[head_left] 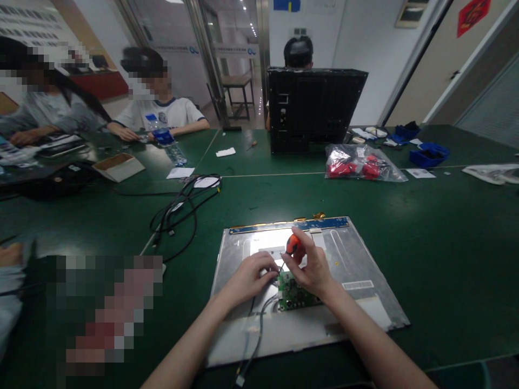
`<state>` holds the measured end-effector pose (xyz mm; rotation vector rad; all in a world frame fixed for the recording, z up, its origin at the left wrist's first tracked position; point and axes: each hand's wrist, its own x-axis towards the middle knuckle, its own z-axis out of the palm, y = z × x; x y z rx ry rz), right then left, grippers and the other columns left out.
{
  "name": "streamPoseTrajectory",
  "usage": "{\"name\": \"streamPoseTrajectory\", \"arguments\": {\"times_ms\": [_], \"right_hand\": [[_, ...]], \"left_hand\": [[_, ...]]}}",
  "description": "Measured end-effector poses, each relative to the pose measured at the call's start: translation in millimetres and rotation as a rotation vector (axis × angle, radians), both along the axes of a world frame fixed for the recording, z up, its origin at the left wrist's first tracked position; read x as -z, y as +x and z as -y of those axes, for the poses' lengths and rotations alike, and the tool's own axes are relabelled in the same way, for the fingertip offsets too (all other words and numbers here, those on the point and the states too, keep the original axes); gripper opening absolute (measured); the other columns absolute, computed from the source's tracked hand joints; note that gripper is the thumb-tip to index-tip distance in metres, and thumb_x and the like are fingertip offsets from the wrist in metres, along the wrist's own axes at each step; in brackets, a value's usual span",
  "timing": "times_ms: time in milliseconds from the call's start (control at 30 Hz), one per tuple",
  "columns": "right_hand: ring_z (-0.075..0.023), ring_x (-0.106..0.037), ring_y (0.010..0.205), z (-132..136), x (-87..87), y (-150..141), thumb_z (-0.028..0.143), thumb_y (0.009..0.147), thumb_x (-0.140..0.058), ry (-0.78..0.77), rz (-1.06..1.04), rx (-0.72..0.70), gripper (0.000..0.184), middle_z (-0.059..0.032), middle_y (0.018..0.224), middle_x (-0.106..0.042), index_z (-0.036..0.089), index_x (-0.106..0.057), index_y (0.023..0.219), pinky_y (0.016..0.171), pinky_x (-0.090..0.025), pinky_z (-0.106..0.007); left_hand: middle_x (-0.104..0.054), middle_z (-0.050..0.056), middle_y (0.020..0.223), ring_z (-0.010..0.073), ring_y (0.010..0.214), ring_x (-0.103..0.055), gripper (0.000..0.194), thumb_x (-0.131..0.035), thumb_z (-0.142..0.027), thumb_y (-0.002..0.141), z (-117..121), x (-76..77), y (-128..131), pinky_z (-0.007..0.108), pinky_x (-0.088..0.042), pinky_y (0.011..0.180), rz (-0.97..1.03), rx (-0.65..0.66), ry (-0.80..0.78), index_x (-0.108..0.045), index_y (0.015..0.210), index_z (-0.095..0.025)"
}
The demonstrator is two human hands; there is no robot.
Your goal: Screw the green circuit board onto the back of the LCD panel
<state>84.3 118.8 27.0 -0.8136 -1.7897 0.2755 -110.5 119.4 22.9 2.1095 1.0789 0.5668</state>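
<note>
A metal-backed display panel [357,259] lies flat before me, with a green circuit board [292,294] on its back and a narrow blue board [284,224] along its far edge. My right hand [312,265] is closed around a screwdriver [292,244] with an orange and black handle. The tool leans, its shaft pointing down to the green board's upper left corner. Beside that tip, my left hand [253,278] has its fingers bent together; what they pinch, if anything, is hidden. Grey cables [260,324] run from the green board over the panel's near edge.
Black cables [190,200] lie coiled left of the panel. Behind it are a bag of red items [365,163], a large black monitor [314,111], blue trays [428,155] and a water bottle [164,138]. Several people sit around the green table [446,232]; an open box [119,167] stands at left.
</note>
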Motion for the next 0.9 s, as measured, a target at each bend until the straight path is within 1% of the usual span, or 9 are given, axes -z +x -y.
{"name": "streamPoseTrajectory", "arguments": {"times_ms": [100, 200, 300, 500, 600, 800, 900], "right_hand": [[-0.0106, -0.053, 0.049, 1.3, -2.3, 0.5, 0.02, 0.093, -0.053, -0.033, -0.006, -0.017, 0.064, 0.0024, 0.077, -0.061, 0.026, -0.029, 0.152, 0.048, -0.049, -0.022], [-0.011, -0.058, 0.053, 2.6, -4.2, 0.5, 0.016, 0.093, -0.049, -0.068, -0.028, -0.06, 0.065, 0.0005, 0.081, -0.063, 0.026, -0.027, 0.153, 0.05, -0.052, -0.022], [-0.0108, -0.059, 0.054, 2.8, -5.1, 0.2, 0.013, 0.092, -0.047, -0.075, -0.038, -0.072, 0.066, -0.0005, 0.084, -0.065, 0.026, -0.027, 0.153, 0.051, -0.052, -0.022], [-0.0104, -0.058, 0.051, 1.7, -2.5, -1.0, 0.014, 0.091, -0.05, -0.065, -0.029, -0.05, 0.068, 0.0003, 0.082, -0.065, 0.027, -0.027, 0.153, 0.046, -0.049, -0.02], [-0.0104, -0.055, 0.049, 1.5, 0.6, -1.2, 0.016, 0.092, -0.052, -0.056, -0.018, -0.027, 0.065, 0.0017, 0.078, -0.063, 0.026, -0.027, 0.152, 0.047, -0.049, -0.021], [-0.0097, -0.05, 0.047, 0.0, 3.4, -0.3, 0.022, 0.095, -0.054, 0.024, 0.028, 0.024, 0.059, 0.0017, 0.08, -0.064, 0.027, -0.031, 0.149, 0.045, -0.046, -0.021], [-0.0099, -0.051, 0.047, 0.3, 1.8, 0.0, 0.023, 0.095, -0.054, 0.006, 0.031, 0.023, 0.058, 0.002, 0.078, -0.064, 0.026, -0.031, 0.149, 0.046, -0.046, -0.022]], "left_hand": [[-0.067, 0.004, 0.088, 0.0213, 0.086, -0.062, 0.009, -0.064, -0.012, 0.087, 0.2, -0.6, 0.2, 0.031, -0.046, 0.079, 0.008, 0.003, -0.005, -0.067, 0.082, -0.019], [-0.066, 0.003, 0.087, 0.021, 0.086, -0.061, 0.01, -0.064, -0.01, 0.086, 0.6, -2.5, 0.7, 0.031, -0.046, 0.078, 0.008, -0.003, -0.007, -0.067, 0.082, -0.018], [-0.066, 0.003, 0.087, 0.0208, 0.086, -0.061, 0.011, -0.064, -0.009, 0.086, 1.0, -3.7, 1.2, 0.03, -0.046, 0.078, -0.003, -0.01, -0.006, -0.067, 0.082, -0.018], [-0.066, 0.003, 0.087, 0.0208, 0.086, -0.062, 0.011, -0.065, -0.008, 0.085, 0.2, -0.4, 0.8, 0.031, -0.046, 0.079, 0.003, -0.008, -0.019, -0.067, 0.082, -0.018], [-0.066, 0.003, 0.087, 0.021, 0.086, -0.062, 0.01, -0.064, -0.009, 0.086, -0.1, 1.1, 0.4, 0.031, -0.046, 0.08, 0.0, -0.006, -0.018, -0.067, 0.083, -0.018], [-0.068, 0.004, 0.092, 0.0217, 0.089, -0.062, 0.012, -0.064, -0.008, 0.086, -0.2, 1.3, 0.3, 0.033, -0.047, 0.084, -0.011, -0.003, -0.024, -0.069, 0.085, -0.019], [-0.068, 0.004, 0.09, 0.0217, 0.088, -0.062, 0.011, -0.064, -0.008, 0.086, -0.2, 1.7, 0.3, 0.032, -0.046, 0.082, -0.006, -0.004, -0.019, -0.068, 0.084, -0.018]]}}
